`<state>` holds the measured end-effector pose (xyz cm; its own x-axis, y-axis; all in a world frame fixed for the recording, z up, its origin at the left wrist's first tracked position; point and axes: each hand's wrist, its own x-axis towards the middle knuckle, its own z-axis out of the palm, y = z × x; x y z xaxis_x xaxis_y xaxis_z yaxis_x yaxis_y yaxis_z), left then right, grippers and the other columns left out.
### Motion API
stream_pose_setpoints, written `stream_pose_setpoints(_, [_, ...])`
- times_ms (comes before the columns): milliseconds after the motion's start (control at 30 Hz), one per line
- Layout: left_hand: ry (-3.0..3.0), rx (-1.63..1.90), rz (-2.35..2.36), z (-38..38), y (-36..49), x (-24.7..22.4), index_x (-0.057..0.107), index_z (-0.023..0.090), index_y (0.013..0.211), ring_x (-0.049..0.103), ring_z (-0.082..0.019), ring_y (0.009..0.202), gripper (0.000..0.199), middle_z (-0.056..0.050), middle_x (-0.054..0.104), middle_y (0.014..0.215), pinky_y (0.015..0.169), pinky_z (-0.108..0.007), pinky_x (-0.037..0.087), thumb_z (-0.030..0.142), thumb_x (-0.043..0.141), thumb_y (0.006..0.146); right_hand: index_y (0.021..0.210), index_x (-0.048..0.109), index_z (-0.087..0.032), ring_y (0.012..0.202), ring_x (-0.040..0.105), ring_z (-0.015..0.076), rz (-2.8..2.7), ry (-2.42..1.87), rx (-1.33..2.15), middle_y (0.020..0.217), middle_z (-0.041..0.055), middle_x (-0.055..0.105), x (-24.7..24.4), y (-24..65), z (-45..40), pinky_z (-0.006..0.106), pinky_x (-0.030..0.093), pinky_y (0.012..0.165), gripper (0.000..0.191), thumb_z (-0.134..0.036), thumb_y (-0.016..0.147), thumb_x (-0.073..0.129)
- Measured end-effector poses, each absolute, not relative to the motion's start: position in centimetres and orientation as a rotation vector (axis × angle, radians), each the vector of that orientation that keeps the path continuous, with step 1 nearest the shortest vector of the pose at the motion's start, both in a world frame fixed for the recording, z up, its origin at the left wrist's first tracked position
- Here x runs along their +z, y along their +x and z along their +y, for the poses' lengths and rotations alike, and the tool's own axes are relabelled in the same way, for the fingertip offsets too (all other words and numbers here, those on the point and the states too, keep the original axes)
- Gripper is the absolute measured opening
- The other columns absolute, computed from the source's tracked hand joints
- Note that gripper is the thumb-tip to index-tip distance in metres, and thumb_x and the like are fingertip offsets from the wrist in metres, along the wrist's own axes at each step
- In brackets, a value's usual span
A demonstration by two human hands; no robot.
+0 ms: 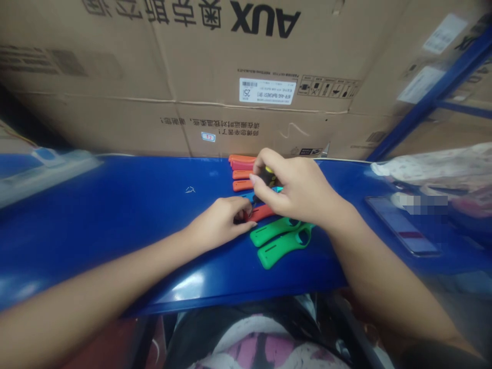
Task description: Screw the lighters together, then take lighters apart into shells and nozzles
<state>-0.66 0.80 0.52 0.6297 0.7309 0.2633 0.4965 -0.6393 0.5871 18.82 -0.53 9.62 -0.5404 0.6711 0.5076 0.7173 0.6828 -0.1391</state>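
Right at the red handle (262, 211), on the blue tabletop (126, 205), it's the left hand (220, 221) at work, thumb and fingers pinched about its left end! Just beyond it, here's the right hand (302, 187), clenched on a black-and-yellow tool (270, 178), mostly covered by the fingers; whether that tool meets the red handle, I can't tell. Tucked against the red handle's far side, a blue handle (248, 196); past that, a stack of orange handles (241, 175). On its near side, two green handles (274, 253), side by side! Left of it, pale slivers (190, 189); well to its right, a phone (402, 225); behind it, a cardboard box (207, 61).
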Motion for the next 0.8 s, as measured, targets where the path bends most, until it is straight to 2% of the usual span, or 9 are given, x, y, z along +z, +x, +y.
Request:
stream_pose_setpoints(67, [2.392,0.683,0.962,0.79,-0.65,0.52,0.063,0.016,0.090,0.059,-0.013,0.069,0.011,0.001,0.063,0.078,0.064,-0.025,0.045,0.025,0.068,0.086,0.112,0.055,-0.018,0.066,0.059,0.0163,-2.371,-1.049,-0.106,0.086,0.0018,0.069,9.57,18.81,-0.50,0.027,0.035,0.061,0.026,-0.031,0.091,0.048])
stream_pose_setpoints(133, [2.398,0.694,0.968,0.80,-0.61,0.56,0.063,0.017,0.089,0.059,-0.013,0.068,0.011,0.001,0.063,0.078,0.063,-0.024,0.045,0.026,0.069,0.086,0.117,0.053,-0.017,0.068,0.060,0.0172,-2.365,-1.073,-0.103,0.089,0.0031,0.070,9.49,18.85,-0.41,0.027,0.036,0.062,0.032,-0.035,0.091,0.051])
stream_pose_setpoints(233, [2.391,0.689,0.972,0.85,-0.51,0.64,0.062,0.016,0.089,0.059,-0.013,0.068,0.012,0.001,0.063,0.078,0.063,-0.024,0.045,0.026,0.069,0.086,0.111,0.057,-0.018,0.069,0.062,0.0181,-2.342,-1.128,-0.114,0.084,0.0023,0.070,9.47,18.98,-0.30,0.027,0.036,0.062,0.028,-0.038,0.093,0.049])
stream_pose_setpoints(333, [2.381,0.682,0.969,0.87,-0.47,0.67,0.063,0.016,0.089,0.059,-0.013,0.069,0.012,0.001,0.063,0.079,0.064,-0.024,0.045,0.026,0.069,0.086,0.113,0.057,-0.019,0.074,0.063,0.0184,-2.351,-1.096,-0.108,0.094,0.0037,0.072,9.58,19.09,-0.34,0.027,0.038,0.064,0.028,-0.033,0.090,0.050])
stream_pose_setpoints(467, [2.374,0.676,0.987,0.80,-0.51,0.69,0.063,0.016,0.089,0.059,-0.013,0.069,0.012,0.001,0.064,0.079,0.063,-0.024,0.045,0.026,0.070,0.086,0.104,0.061,-0.019,0.069,0.061,0.0180,-2.331,-1.115,-0.146,0.082,0.0024,0.070,9.76,19.04,-0.52,0.027,0.036,0.061,0.025,-0.038,0.092,0.049])
stream_pose_setpoints(600, [2.374,0.666,0.993,0.75,-0.52,0.74,0.062,0.016,0.089,0.059,-0.013,0.068,0.012,0.001,0.064,0.078,0.063,-0.025,0.045,0.026,0.069,0.086,0.119,0.056,-0.017,0.082,0.064,0.0196,-2.361,-1.064,-0.100,0.101,0.0061,0.071,9.80,18.98,-0.55,0.028,0.038,0.066,0.033,-0.031,0.090,0.049])
stream_pose_setpoints(700, [2.387,0.660,1.001,0.78,-0.53,0.73,0.061,0.016,0.086,0.057,-0.013,0.067,0.012,0.001,0.063,0.077,0.062,-0.025,0.044,0.027,0.068,0.086,0.111,0.058,-0.018,0.072,0.062,0.0182,-2.342,-1.106,-0.101,0.086,0.0031,0.071,9.73,19.07,-0.43,0.027,0.037,0.063,0.028,-0.035,0.092,0.049])
stream_pose_setpoints(800, [2.378,0.661,0.989,0.82,-0.52,0.70,0.062,0.017,0.088,0.057,-0.013,0.069,0.011,0.001,0.062,0.078,0.063,-0.025,0.044,0.026,0.068,0.086,0.117,0.057,-0.018,0.077,0.064,0.0183,-2.353,-1.068,-0.049,0.095,0.0039,0.072,9.72,19.23,-0.34,0.028,0.039,0.066,0.029,-0.027,0.090,0.048])
